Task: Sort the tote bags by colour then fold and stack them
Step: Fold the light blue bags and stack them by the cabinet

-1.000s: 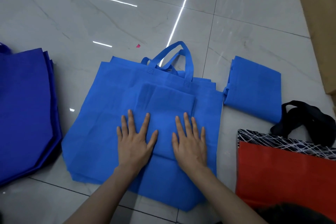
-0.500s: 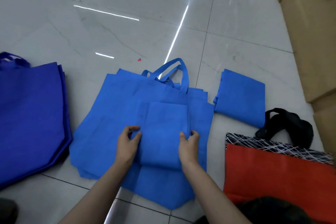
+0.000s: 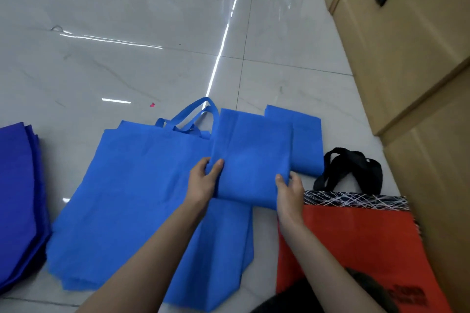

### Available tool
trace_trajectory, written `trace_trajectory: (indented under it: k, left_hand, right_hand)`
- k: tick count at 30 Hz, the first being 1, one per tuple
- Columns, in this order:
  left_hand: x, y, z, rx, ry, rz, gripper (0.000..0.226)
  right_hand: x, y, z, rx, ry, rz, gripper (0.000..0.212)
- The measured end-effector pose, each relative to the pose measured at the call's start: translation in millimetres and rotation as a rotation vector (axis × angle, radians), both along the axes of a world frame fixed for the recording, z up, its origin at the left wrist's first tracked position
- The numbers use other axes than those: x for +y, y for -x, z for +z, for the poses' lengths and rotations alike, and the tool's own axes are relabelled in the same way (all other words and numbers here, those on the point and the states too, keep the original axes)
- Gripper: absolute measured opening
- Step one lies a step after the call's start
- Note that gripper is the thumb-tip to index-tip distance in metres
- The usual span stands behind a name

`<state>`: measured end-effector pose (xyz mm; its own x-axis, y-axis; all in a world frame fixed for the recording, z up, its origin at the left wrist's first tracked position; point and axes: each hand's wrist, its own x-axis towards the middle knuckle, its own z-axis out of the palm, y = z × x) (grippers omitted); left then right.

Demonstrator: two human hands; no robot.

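Two hands have one folded blue tote (image 3: 254, 160) between them, over the right edge of the flat blue pile (image 3: 140, 198) and partly covering the folded blue bag (image 3: 307, 140) that lies beyond it on the floor (image 3: 127, 33). The left hand (image 3: 203, 180) pinches the packet's left edge near the close corner, thumb on top. The right hand (image 3: 290, 190) curls round the right edge, thumb over and fingers under. Whether the packet hangs clear of what is beneath it or brushes it, I cannot tell from where I stand.

It looks like thin non-woven cloth: light, soft and limp, with nothing in it to break. The layers will likely slide and spring open if only one is caught, so I would take it as it is taken now, by both side edges through the full thickness, and set it down flat.

Its long axis runs away from the person, leaning a touch to the right, with a lengthwise crease down the left part. The short edges lie near and far. No handles show on it. Those of the flat pile point away from the person.

A dark blue pile (image 3: 17, 198) sits well apart on the left, and a red bag (image 3: 356, 249) close on the right.
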<state>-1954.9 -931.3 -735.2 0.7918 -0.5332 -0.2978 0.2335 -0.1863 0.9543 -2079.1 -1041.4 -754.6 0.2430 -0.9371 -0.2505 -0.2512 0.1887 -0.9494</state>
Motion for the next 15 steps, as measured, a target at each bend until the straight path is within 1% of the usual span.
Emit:
trace_trajectory:
  k: [2, 5, 7, 9, 12, 15]
  left_hand:
    - [-37.3, 3.5, 3.8, -0.016, 0.017, -0.046, 0.02]
    - [-87.8, 6.8, 0.2, -0.032, 0.003, -0.113, 0.044]
    - [-112.7, 7.3, -9.9, -0.126, -0.033, -0.174, 0.054]
    - [-131.2, 8.0, -21.6, -0.242, -0.093, -0.247, 0.055]
    - [-146.9, 10.1, -35.3, -0.351, -0.203, -0.337, 0.056]
    - [-156.9, 10.9, -49.1, -0.442, -0.288, -0.41, 0.06]
  right_hand:
    - [-29.1, 8.3, 1.4, 0.007, 0.076, -0.059, 0.01]
    - [-80.9, 9.3, 4.8, 0.058, 0.156, -0.12, 0.016]
    - [-112.4, 8.2, 4.0, 0.123, 0.209, -0.142, 0.026]
    - [-134.9, 6.5, -1.1, 0.197, 0.242, -0.137, 0.036]
    - [-156.1, 5.2, -14.9, 0.331, 0.292, -0.1, 0.041]
    - [-162.8, 6.8, -30.5, 0.599, 0.396, -0.018, 0.043]
